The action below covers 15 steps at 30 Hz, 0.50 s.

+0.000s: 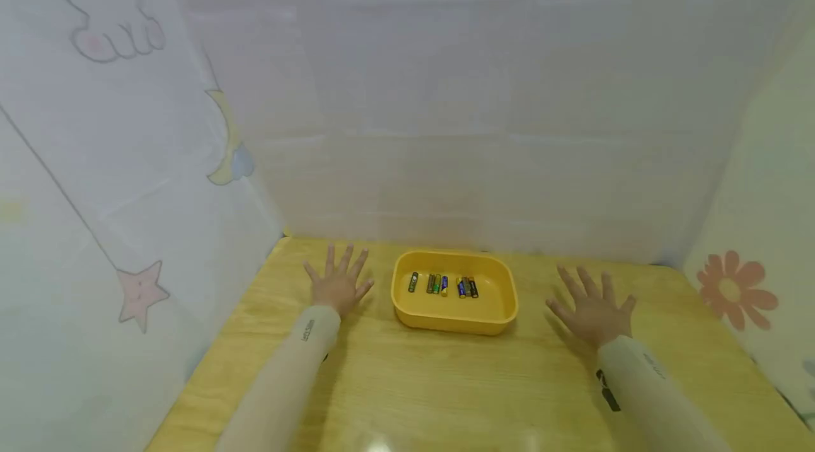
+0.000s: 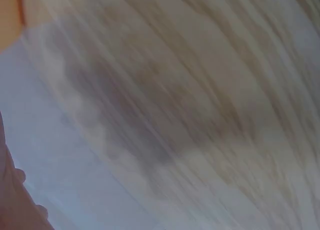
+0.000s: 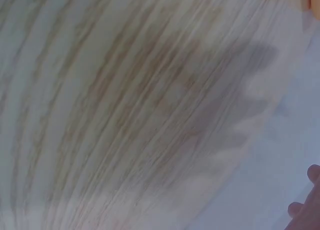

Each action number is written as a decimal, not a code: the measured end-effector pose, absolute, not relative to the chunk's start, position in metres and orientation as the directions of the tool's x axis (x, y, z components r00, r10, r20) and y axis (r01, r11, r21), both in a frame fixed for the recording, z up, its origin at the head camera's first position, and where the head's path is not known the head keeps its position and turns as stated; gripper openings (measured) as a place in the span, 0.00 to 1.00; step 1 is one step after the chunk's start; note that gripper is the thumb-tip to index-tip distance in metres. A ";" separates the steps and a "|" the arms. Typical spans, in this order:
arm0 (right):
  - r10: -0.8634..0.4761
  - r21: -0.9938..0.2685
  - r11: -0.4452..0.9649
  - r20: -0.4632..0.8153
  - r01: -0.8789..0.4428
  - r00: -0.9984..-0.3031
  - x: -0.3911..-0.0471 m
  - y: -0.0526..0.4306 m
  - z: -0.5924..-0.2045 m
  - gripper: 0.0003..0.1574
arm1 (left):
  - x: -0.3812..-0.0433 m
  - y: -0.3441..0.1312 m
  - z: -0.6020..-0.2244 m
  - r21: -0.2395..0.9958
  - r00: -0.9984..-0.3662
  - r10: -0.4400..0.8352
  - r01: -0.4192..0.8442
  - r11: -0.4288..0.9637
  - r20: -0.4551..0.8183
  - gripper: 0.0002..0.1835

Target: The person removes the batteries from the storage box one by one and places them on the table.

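A yellow plastic tray (image 1: 455, 319) sits on the wooden table between my two hands. Several small batteries lie inside it in loose groups: a lone battery (image 1: 413, 282) on the left, a cluster with a green battery (image 1: 436, 284) in the middle, and dark and blue ones, including a black battery (image 1: 473, 287), to the right. My left hand (image 1: 336, 288) is left of the tray, fingers spread and straight, holding nothing. To the tray's right, my right hand (image 1: 596, 312) is likewise spread with nothing in it. In both wrist views only part of each hand shows at the edge, above its shadow.
The wooden table (image 1: 446, 395) reaches back to a pale sheet wall (image 1: 433, 98). Printed sheets flank it, with a pink star (image 1: 143, 293) at left and a red flower (image 1: 732, 289) at right. A dark tag (image 1: 608, 391) hangs by the right sleeve.
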State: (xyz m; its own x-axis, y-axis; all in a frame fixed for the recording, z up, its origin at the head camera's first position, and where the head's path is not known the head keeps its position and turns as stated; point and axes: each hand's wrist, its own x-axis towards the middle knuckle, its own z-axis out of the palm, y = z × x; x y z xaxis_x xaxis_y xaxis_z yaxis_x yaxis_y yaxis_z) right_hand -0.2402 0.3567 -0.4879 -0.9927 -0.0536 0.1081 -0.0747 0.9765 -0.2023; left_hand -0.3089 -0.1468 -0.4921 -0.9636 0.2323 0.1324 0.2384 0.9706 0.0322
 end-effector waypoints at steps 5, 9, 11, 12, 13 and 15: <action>-0.087 -0.174 0.978 0.166 -0.116 -0.982 -0.240 0.352 -0.485 0.50 | -0.308 -0.140 -0.493 0.067 -0.945 0.271 0.287 0.956 0.184 0.40; -0.125 -0.185 0.968 0.226 -0.169 -0.966 -0.244 0.345 -0.478 0.49 | -0.307 -0.134 -0.486 0.053 -0.922 0.312 0.331 0.942 0.229 0.40; -0.152 -0.181 0.962 0.259 -0.202 -0.954 -0.244 0.338 -0.475 0.48 | -0.306 -0.132 -0.483 0.035 -0.913 0.330 0.347 0.937 0.239 0.41; -0.171 -0.170 0.960 0.281 -0.224 -0.944 -0.245 0.335 -0.475 0.47 | -0.305 -0.130 -0.483 0.036 -0.909 0.339 0.358 0.933 0.244 0.41; -0.189 -0.160 0.956 0.306 -0.246 -0.933 -0.244 0.331 -0.474 0.46 | -0.304 -0.129 -0.483 0.028 -0.904 0.347 0.365 0.931 0.252 0.41; -0.222 -0.148 0.946 0.354 -0.289 -0.908 -0.243 0.323 -0.472 0.44 | -0.303 -0.126 -0.483 0.023 -0.896 0.361 0.380 0.925 0.259 0.42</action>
